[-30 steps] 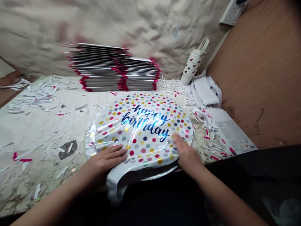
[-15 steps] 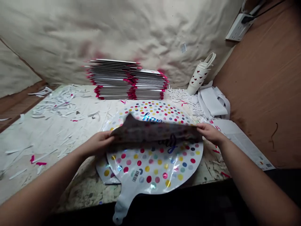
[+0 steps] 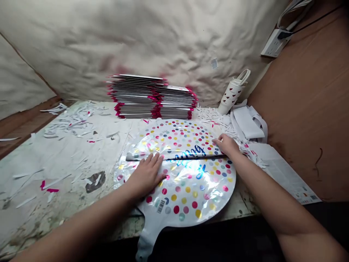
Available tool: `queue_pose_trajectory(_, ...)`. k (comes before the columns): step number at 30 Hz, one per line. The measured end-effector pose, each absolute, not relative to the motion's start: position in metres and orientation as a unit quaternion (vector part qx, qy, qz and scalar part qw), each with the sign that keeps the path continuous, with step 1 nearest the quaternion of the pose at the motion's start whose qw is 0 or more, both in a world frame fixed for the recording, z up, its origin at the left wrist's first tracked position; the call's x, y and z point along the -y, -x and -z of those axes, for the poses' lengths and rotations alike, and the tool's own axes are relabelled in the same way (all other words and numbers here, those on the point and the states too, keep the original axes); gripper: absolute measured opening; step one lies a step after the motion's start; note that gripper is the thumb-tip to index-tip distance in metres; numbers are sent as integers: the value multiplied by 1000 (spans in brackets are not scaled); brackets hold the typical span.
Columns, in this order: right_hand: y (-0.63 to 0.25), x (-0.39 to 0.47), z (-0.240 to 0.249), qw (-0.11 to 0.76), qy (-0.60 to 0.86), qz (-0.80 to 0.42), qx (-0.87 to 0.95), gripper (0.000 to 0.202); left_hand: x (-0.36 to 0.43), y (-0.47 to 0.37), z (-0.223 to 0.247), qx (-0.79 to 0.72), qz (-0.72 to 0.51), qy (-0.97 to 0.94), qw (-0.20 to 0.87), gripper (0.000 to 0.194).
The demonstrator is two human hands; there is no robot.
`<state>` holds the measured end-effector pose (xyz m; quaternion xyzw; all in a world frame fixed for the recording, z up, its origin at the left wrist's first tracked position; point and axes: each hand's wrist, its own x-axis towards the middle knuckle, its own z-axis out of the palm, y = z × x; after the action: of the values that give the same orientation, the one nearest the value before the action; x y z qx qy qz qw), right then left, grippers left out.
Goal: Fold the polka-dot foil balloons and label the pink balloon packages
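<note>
A round foil balloon [image 3: 188, 196] with coloured dots and blue lettering lies on the worktable, its upper part folded over along a crease across the middle. Its pale tail hangs past the table's front edge. My left hand [image 3: 145, 173] rests on the balloon at the left of the crease, fingers spread, palm down. Near the right end of the crease, my right hand [image 3: 226, 145] touches the folded part with its thumb and fingers apart. More dotted foil shows beneath and behind the folded one.
Two stacks of flat pink-edged packets [image 3: 139, 96] stand at the back. A white tumbler with hearts [image 3: 230, 96] is right of them, beside white strips [image 3: 247, 122]. Paper scraps litter the worktable [image 3: 68, 153]. A printed sheet [image 3: 283, 171] lies at the right.
The lifted foil flap has come down flat over the balloon. My left hand has moved right onto the foil and spread; my right hand has let go of the edge and moved slightly left.
</note>
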<state>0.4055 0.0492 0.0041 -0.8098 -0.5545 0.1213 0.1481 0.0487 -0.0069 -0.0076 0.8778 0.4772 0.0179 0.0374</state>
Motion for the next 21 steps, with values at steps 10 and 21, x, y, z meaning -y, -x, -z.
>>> queue_pose_trajectory(10, -274, 13, 15, 77, 545, -149, 822, 71, 17, -49, 14, -523, 18, -852, 31, 66)
queue_pose_trajectory(21, -367, 67, 22, 127, 646, -75, 749, 53, 13, -126, 8, -520, -13, -853, 48, 81)
